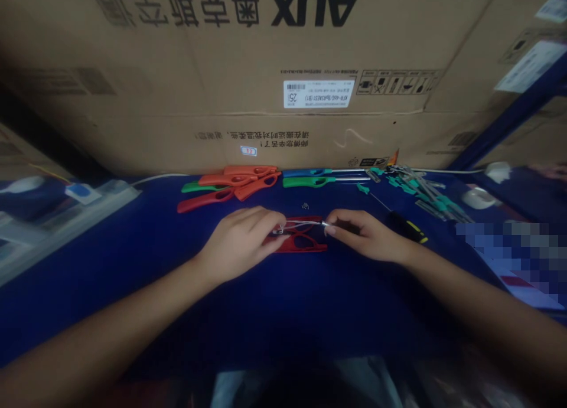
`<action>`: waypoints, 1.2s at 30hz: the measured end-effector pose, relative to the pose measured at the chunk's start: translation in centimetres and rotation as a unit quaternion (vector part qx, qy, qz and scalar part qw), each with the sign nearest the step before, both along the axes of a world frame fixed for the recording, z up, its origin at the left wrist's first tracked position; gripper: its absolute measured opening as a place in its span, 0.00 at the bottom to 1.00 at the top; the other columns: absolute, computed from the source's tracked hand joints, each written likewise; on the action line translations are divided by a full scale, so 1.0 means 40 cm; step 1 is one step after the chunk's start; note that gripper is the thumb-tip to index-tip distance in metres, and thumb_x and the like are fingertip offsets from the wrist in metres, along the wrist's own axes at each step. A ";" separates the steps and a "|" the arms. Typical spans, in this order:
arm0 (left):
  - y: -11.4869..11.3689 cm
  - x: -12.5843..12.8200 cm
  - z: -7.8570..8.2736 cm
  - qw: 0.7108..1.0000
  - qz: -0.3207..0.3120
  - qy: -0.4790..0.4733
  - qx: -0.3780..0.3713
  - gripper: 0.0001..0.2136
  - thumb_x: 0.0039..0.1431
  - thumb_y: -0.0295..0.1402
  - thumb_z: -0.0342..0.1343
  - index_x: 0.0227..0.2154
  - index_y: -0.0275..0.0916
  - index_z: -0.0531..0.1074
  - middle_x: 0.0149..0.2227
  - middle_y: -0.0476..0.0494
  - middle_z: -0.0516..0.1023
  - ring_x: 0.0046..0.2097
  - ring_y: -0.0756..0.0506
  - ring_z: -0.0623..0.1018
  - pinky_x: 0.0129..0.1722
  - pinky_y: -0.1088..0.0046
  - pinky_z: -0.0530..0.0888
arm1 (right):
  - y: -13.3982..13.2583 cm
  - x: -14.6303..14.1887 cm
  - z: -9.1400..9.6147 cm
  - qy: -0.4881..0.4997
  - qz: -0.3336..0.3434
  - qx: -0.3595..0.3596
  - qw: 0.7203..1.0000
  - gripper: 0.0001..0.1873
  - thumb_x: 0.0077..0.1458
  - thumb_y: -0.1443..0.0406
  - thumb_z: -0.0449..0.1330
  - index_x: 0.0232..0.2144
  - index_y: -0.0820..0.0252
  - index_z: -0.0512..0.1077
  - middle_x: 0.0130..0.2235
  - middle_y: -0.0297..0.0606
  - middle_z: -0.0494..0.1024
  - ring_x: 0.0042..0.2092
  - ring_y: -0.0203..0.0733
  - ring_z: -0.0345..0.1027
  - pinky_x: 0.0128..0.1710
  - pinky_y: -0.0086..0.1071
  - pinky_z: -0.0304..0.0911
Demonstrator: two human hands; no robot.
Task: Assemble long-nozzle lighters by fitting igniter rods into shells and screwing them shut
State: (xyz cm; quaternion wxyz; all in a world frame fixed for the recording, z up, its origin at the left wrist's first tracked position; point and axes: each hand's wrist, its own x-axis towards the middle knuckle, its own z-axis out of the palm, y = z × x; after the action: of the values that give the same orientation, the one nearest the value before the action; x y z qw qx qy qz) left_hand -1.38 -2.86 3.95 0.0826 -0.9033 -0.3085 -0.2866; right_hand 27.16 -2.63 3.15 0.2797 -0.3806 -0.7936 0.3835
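Holding, left hand [241,237]: thumb and fingers clamped on a small pale part [279,229], too blurred to tell its exact shape.
Holding, right hand [365,234]: thumb and fingers pinched together on a small metallic piece [325,224].
Thin wires [303,222]: spanning the gap between the left and right fingers.
Red shells [303,243]: lying on the table [266,313] just beneath the fingers, one end covered by the left hand.
Screws [305,206]: a tiny loose group, just beyond the gap between the fingers.
Orange handles [259,186]: heaped beyond the left fingers, with a green handle [190,187] among them.
Blue lighter [305,173] and green lighter [296,182]: side by side beyond the right fingers, metal tubes pointing right.
Screwdriver [410,226]: right of the right fingers, shaft slanting away.
Teal and metal parts [420,189]: piled beyond and right of the right fingers.
Cardboard box [221,89]: farthest from the fingers, its print upside down.
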 end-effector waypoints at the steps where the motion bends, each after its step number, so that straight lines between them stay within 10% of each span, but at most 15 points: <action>1: -0.002 0.001 0.001 1.000 -0.008 -0.011 0.012 0.06 0.64 0.34 0.60 0.40 0.38 0.71 0.34 0.48 0.79 0.35 0.47 0.79 0.37 0.71 0.74 | 0.000 -0.001 0.003 -0.001 0.001 0.001 1.000 0.17 0.65 0.54 0.55 0.34 0.61 0.71 0.29 0.32 0.68 0.29 0.34 0.58 0.30 0.29 0.56; 14: 0.004 -0.003 -0.006 0.999 -0.028 0.015 0.021 0.07 0.68 0.32 0.55 0.36 0.37 0.76 0.29 0.48 0.78 0.30 0.48 0.78 0.32 0.73 0.73 | 0.002 0.016 0.002 -0.046 0.033 -0.064 0.996 0.18 0.67 0.52 0.53 0.47 0.59 0.66 0.28 0.28 0.67 0.26 0.32 0.52 0.26 0.28 0.50; 25: 0.007 -0.001 -0.018 0.998 -0.022 -0.004 -0.052 0.17 0.62 0.45 0.61 0.47 0.40 0.76 0.32 0.50 0.81 0.32 0.47 0.81 0.32 0.73 0.76 | 0.000 0.012 0.005 -0.011 0.051 -0.068 0.996 0.13 0.65 0.56 0.56 0.40 0.61 0.67 0.34 0.35 0.72 0.33 0.35 0.64 0.34 0.31 0.60; 36: 0.010 -0.002 -0.020 0.998 -0.014 0.027 -0.052 0.10 0.66 0.33 0.54 0.48 0.41 0.76 0.41 0.46 0.83 0.36 0.47 0.83 0.35 0.73 0.77 | 0.005 0.021 0.015 -0.070 0.049 -0.012 0.996 0.13 0.59 0.58 0.63 0.41 0.62 0.77 0.35 0.38 0.75 0.34 0.36 0.67 0.34 0.30 0.63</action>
State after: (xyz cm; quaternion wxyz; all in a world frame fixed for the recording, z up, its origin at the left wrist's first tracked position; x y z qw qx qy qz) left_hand -1.46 -2.46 3.14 0.0398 -0.9182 -0.3076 -0.2465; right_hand 28.00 -2.43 3.75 0.1999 -0.3707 -0.8244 0.3782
